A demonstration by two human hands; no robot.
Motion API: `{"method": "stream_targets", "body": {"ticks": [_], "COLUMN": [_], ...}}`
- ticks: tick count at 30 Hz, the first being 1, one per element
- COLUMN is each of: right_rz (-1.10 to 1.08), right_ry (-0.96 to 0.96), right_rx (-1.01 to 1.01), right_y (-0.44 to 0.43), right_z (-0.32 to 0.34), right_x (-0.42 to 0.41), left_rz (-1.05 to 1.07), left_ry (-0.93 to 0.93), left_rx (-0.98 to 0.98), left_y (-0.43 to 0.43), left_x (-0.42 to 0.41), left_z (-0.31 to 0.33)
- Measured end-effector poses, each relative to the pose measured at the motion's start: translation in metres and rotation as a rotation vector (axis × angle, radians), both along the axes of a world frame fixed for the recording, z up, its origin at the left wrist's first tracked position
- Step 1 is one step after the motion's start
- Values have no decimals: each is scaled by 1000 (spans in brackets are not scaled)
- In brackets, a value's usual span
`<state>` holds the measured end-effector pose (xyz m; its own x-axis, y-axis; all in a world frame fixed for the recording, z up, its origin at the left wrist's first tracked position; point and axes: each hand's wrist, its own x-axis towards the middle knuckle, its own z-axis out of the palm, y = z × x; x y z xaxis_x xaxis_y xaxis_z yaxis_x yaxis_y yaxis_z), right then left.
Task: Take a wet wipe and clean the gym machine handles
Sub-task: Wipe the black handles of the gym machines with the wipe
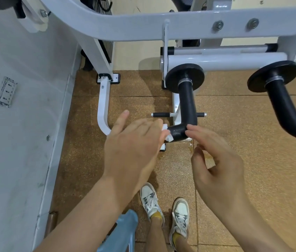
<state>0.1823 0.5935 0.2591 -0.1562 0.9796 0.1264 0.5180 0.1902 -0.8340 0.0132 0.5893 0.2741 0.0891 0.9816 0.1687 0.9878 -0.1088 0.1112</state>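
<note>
Brown rubber floor lay under 2 black handles. Left hand pressed the wipe against the near handle, fingers spread; right hand hovered loosely curled, empty. Thin and limp, the wipe would likely bunch, so wrapping it round the stiff foam suits.

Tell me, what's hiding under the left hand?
A bit of white wet wipe peeks out from under the left hand, pressed against the end of the black handle. The rest of the wipe and the handle's tip are covered by the hand.
</note>
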Motion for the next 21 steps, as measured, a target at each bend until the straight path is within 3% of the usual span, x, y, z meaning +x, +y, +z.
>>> {"method": "stream_targets", "body": {"ticks": [5, 9, 13, 18, 21], "right_rz": [-35, -59, -89, -111, -44], "right_ry": [15, 60, 172, 191, 173], "right_rx": [-7, -20, -89, -165, -148], "right_y": [-2, 1, 2, 8, 8], "right_z": [-1, -1, 2, 3, 8], "right_x": [-3, -3, -1, 10, 7], "left_rz": [-168, 18, -164, -47, -88], "left_ry": [0, -16, -1, -62, -81], "left_rx": [40, 35, 55, 109, 191], "left_y": [-5, -4, -3, -5, -1], "left_x": [9, 13, 40, 29, 48], "left_z": [-12, -5, -12, -17, -21]}}
